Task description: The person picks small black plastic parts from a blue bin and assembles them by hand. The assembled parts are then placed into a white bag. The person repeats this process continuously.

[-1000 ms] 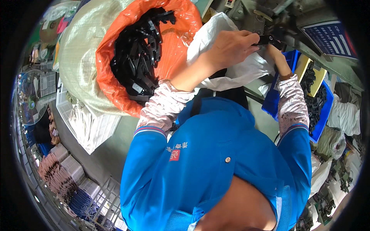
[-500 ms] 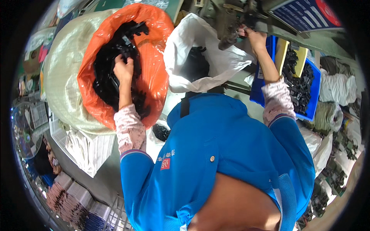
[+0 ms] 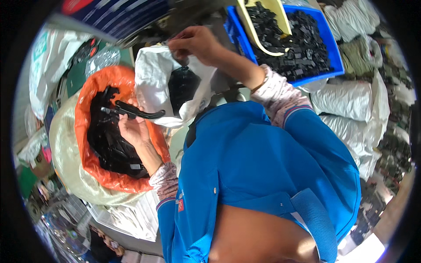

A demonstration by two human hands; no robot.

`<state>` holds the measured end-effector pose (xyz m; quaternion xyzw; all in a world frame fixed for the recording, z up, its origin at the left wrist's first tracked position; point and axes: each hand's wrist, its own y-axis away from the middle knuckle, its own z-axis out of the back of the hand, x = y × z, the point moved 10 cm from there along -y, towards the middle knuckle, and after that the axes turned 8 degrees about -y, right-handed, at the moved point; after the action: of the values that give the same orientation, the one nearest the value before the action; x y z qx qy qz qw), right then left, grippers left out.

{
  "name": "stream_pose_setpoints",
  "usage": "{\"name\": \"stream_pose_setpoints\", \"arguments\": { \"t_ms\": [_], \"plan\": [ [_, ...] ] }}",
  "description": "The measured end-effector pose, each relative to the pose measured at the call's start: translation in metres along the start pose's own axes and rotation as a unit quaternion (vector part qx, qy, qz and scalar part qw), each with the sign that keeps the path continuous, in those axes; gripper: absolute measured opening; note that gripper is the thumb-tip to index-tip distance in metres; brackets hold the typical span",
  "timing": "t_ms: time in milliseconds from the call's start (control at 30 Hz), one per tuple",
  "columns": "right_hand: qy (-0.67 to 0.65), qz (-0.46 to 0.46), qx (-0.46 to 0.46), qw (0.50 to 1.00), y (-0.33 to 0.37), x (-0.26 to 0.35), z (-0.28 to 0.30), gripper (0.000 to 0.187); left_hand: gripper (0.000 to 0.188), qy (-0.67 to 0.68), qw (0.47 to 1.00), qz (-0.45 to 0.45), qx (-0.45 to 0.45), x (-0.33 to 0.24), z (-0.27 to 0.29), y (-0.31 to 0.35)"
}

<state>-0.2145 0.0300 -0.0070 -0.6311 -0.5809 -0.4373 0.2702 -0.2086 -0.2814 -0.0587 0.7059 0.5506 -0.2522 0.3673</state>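
My left hand [image 3: 133,129] holds a long black plastic lever part [image 3: 131,111] just above the orange bag [image 3: 90,164], which is full of similar black parts. My right hand [image 3: 195,44] is raised over the white plastic bag [image 3: 151,85], fingers pinched at the bag's upper edge; a dark heap of parts shows inside the bag. Both forearms wear patterned sleeve covers over a blue jacket.
A blue bin [image 3: 307,44] with several small black pieces and a yellow scoop [image 3: 258,22] stands at the upper right. White sacks [image 3: 351,105] lie to the right. A clear sack [image 3: 66,144] wraps the orange bag; folded white material [image 3: 131,215] lies below it.
My left hand has come up out of the orange bag with a black lever part. My right hand has moved from the machine area to the white bag's edge. The view has tilted.
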Motion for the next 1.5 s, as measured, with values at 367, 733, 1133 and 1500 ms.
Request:
{"name": "stream_pose_setpoints", "arguments": {
  "t_ms": [367,733,1133,1500],
  "plan": [
    [0.471,0.409,-0.064,0.779,0.192,0.089,0.091,0.02,0.014,-0.106,0.968,0.187,0.132,0.151,-0.148,0.052],
    [0.762,0.063,-0.093,0.638,0.191,0.081,0.313,0.021,0.024,-0.198,0.883,0.34,0.257,0.288,-0.3,0.133],
    [0.517,0.225,-0.198,0.802,0.217,0.166,0.344,0.013,0.03,-0.155,0.916,0.292,0.226,0.322,-0.34,0.151],
    [0.775,0.009,-0.233,0.588,0.132,0.151,0.447,0.017,0.032,-0.188,0.897,0.296,0.27,0.323,-0.343,0.161]
  ]
}}
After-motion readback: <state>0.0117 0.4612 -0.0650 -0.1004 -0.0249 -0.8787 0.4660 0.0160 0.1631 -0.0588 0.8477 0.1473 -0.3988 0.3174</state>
